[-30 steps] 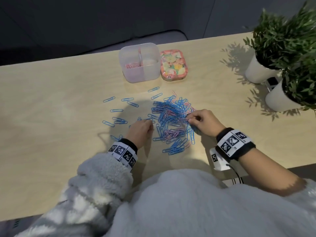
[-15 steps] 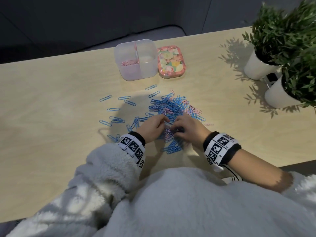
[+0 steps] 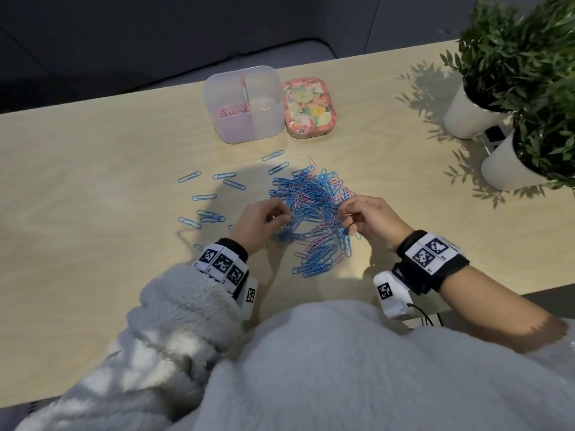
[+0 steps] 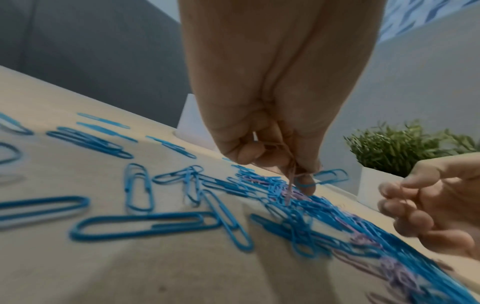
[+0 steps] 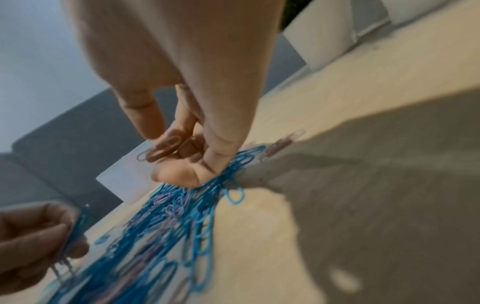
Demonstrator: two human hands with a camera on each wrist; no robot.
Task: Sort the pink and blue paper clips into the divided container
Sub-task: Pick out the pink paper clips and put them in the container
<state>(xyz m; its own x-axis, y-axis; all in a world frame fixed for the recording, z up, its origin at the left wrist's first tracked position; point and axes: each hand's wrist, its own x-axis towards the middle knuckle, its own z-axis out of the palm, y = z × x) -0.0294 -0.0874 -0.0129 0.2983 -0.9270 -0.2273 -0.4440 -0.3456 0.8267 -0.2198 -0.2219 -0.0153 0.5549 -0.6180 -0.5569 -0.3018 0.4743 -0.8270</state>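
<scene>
A tangled pile of blue and pink paper clips (image 3: 314, 213) lies mid-table, with loose blue clips (image 3: 205, 197) scattered to its left. My left hand (image 3: 264, 219) hovers at the pile's left edge and pinches pink clips (image 4: 291, 181) that hang down. On the pile's right side, my right hand (image 3: 364, 216) pinches pink clips (image 5: 161, 151) between thumb and fingers. The clear divided container (image 3: 245, 104) stands behind the pile. Pink clips (image 3: 231, 111) fill its left compartment; I see nothing in the right one.
A floral tin lid (image 3: 309, 107) lies right of the container. Two white pots with green plants (image 3: 510, 88) stand at the table's right end. The table's near edge runs under my fleece sleeves.
Both hands met over the near part of the pile half a second ago, then drew apart and lifted, each holding pink clips. The camera view shifted slightly.
</scene>
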